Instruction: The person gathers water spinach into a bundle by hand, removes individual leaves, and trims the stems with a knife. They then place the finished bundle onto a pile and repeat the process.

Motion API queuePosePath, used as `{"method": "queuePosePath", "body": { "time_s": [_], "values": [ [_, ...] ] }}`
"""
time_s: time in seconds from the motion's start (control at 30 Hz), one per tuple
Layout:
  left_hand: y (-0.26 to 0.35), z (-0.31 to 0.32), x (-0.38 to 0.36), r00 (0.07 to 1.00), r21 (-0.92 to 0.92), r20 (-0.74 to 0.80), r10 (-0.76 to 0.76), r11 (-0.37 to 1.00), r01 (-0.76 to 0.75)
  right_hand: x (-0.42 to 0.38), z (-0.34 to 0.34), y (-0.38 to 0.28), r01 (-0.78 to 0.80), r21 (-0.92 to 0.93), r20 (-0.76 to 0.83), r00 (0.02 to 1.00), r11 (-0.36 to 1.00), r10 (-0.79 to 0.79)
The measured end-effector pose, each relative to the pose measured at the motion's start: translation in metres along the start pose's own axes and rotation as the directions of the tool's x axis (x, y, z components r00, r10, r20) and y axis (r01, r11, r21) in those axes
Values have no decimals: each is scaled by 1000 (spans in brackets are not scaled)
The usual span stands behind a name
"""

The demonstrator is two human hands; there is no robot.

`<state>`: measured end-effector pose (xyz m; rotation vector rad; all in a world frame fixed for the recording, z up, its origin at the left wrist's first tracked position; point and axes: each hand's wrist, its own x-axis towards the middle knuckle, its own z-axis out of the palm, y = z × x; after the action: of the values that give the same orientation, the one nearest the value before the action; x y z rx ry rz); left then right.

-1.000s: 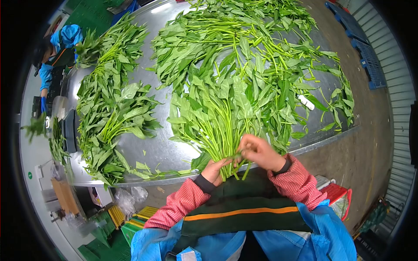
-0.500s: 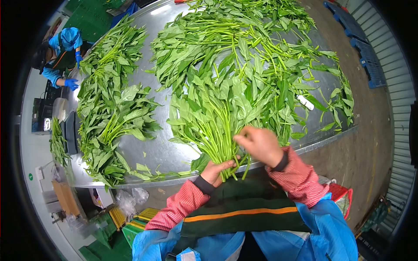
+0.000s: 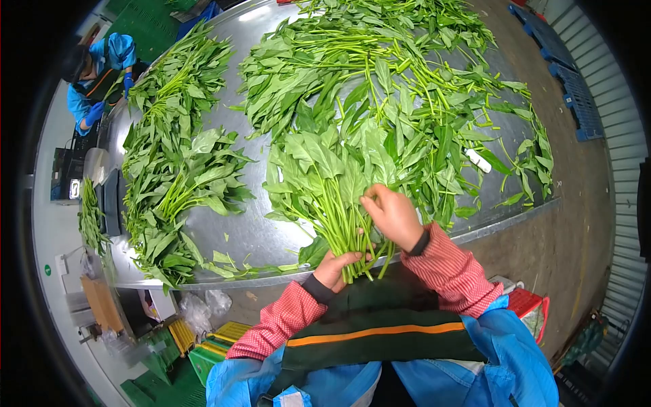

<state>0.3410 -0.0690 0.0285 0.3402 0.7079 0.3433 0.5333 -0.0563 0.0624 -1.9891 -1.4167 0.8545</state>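
Observation:
A bunch of water spinach (image 3: pixel 333 203) stands fanned out in front of me, leaves away from me and cut stems toward my apron. My left hand (image 3: pixel 332 269) is closed around the stem ends at the table's near edge. At the bunch's right side my right hand (image 3: pixel 393 217) is closed, with thumb and finger pinched against the leaves and stems. What exactly lies between those fingertips is hidden. More loose water spinach (image 3: pixel 434 129) spreads over the metal table (image 3: pixel 230 237) just beyond and to the right.
Several bundled greens (image 3: pixel 178 183) line the table's left side. A co-worker (image 3: pixel 102 74) in blue gloves is at the far left edge. On the right lies a small white object (image 3: pixel 478 161). Green crates (image 3: pixel 210 353) stand below left, blue pallets (image 3: pixel 575 102) at the right wall.
My right hand has shifted slightly up and left along the bunch. My left hand keeps its hold on the stems. The co-worker's hands have moved closer to their body.

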Motion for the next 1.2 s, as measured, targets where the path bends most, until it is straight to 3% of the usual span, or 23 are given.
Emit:
{"method": "queuePosePath", "body": {
  "time_s": [0.17,0.3,0.33,0.43,0.57,0.6,0.7,0.73,0.77,0.8,0.83,0.9,0.93,1.0,1.03,1.1,1.2],
  "values": [
    [-3,-2,0,999,-34,6,-31,999,31,22,36,27,-8,-5,47,999,1000,8],
    [-2,-7,-1,1000,-40,13,-9,999,10,5,10,16,-3,219,-69,997,976,18],
    [-2,-6,-1,1000,-62,-12,-23,998,22,0,7,20,-108,397,68,994,911,88],
    [0,-3,-1,997,-103,-61,-51,994,44,-17,2,12,-100,812,147,988,575,-37],
    [-4,-6,2,999,-34,-35,13,999,-15,-52,-4,2,-157,718,341,928,678,-147],
    [-4,-6,3,999,3,-13,40,999,-40,-57,-3,-3,72,418,316,923,906,-219],
    [-8,1,5,990,-90,-136,39,995,-52,-73,-16,-28,-490,635,704,686,598,-184],
    [-8,-2,6,989,13,-125,83,997,-82,-77,-22,-36,-283,567,700,660,773,-272],
    [-7,-5,8,985,115,-114,126,987,-113,-82,-11,-29,-235,710,610,675,663,-415],
    [-5,-4,8,991,25,-103,81,997,-78,-78,-9,-15,-278,821,432,874,499,-224],
    [-5,-3,7,995,-68,-92,36,997,-42,-66,-27,-9,-269,923,301,950,277,-80],
    [-4,-4,5,997,-123,-72,2,992,-10,-37,-72,-10,-44,981,69,990,-188,126],
    [-1,1,3,997,-129,-78,-5,992,-5,-32,-67,-3,-157,981,138,976,109,166],
    [1,2,5,997,-151,-77,-9,989,-3,-19,-38,30,-358,690,214,931,629,295],
    [-1,0,6,997,-134,-75,-25,991,14,-23,-1,36,66,535,-52,998,842,-46],
    [1,-3,6,996,-94,-69,-55,994,49,-27,7,18,-9,91,145,989,996,-4],
    [1,-2,4,998,-103,-56,-18,995,12,-26,27,30,-137,609,183,983,782,30]
  ]
}}
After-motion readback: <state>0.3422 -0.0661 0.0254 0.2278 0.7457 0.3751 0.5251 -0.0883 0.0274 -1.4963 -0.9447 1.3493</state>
